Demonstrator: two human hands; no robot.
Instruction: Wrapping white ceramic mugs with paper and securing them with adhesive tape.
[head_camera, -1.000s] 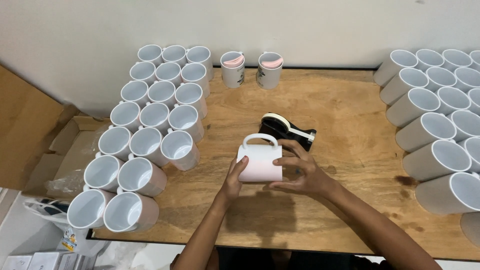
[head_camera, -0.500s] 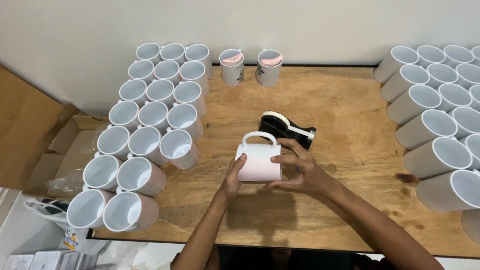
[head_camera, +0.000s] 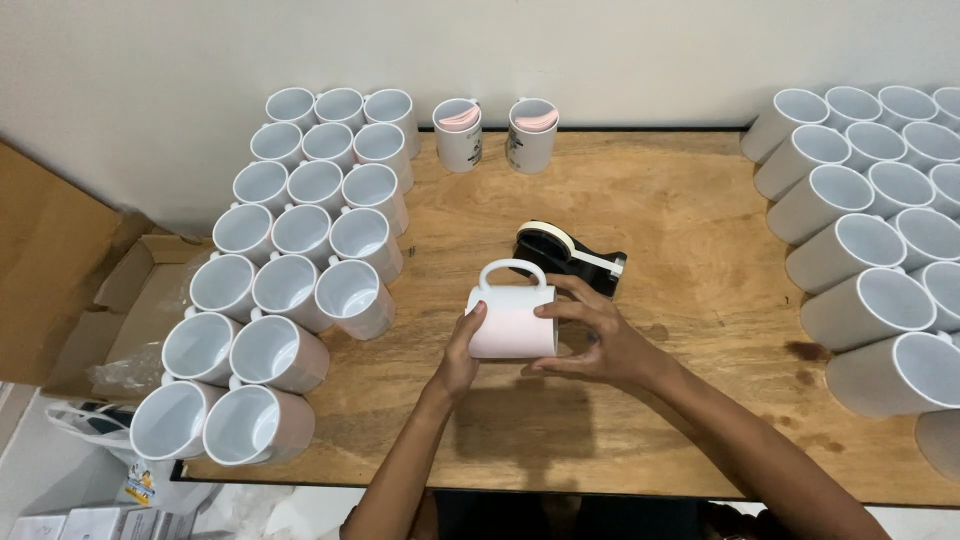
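White ceramic mug wrapped in pale pink sheet (handle up) | clasped by left hand and right hand | above wooden tabletop | black tape dispenser just behind

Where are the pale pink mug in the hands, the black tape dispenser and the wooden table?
pale pink mug (head_camera: 510, 325), head view, side wall
black tape dispenser (head_camera: 568, 258), head view, body
wooden table (head_camera: 690, 210), head view, bare top

The mug between the hands looks like smooth glazed ceramic, its pale pink wrap matt like paper. The table is bare wood, matt, with visible grain and a few dark stains. The tape dispenser just beyond is glossy black plastic. The mugs on the left and right show shiny white glaze inside. Far left, the cardboard box is dull brown.
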